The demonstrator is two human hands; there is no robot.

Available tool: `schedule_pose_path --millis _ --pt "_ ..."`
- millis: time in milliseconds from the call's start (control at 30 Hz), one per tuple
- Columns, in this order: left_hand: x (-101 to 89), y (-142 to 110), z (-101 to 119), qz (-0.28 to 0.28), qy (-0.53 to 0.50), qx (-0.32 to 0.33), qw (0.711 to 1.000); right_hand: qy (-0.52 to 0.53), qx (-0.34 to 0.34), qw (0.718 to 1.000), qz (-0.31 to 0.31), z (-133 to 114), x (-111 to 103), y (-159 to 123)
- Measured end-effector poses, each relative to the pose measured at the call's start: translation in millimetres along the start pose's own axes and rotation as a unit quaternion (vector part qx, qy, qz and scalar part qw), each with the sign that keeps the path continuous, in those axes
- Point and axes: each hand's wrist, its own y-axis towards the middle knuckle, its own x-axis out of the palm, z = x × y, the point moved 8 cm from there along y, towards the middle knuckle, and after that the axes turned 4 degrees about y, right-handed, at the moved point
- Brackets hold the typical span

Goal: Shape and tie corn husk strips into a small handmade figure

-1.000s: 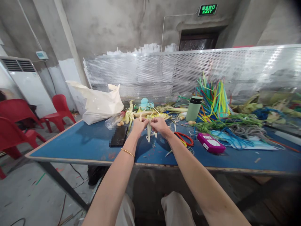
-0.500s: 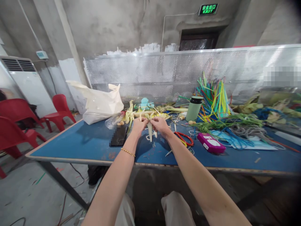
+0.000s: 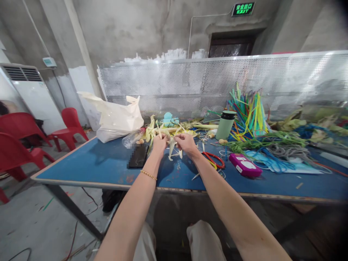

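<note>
My left hand [image 3: 160, 143] and my right hand [image 3: 186, 142] are close together above the middle of the table, each with its fingers pinched. Between them they hold a pale corn husk piece [image 3: 172, 146], its strips hanging down toward the tabletop. My fingers cover part of it, so its exact shape is hard to make out. Behind my hands lies a heap of yellowish husks [image 3: 151, 130]. Scissors with red handles [image 3: 221, 162] rest beside my right wrist, and a dark phone [image 3: 138, 156] lies left of my left hand.
On the blue table [image 3: 89, 163], a white plastic bag [image 3: 119, 119] stands at the left. To the right are a green bottle [image 3: 225, 126], colourful strips [image 3: 251, 112], tangled green cord [image 3: 272, 143] and a purple box [image 3: 245, 165]. A perforated metal screen [image 3: 163, 83] runs behind.
My hands have drawn slightly apart, and the husk's hanging strips have shifted and spread. My view has moved very slightly; the other table items stay in place.
</note>
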Motion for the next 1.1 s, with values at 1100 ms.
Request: schedule_pose_path --millis 1100 --pt "18.5 -21.2 -4.8 -0.167 0.011 -0.100 0.981 0.026 -0.017 0.999 -0.008 -10.7 -13.7 -1.2"
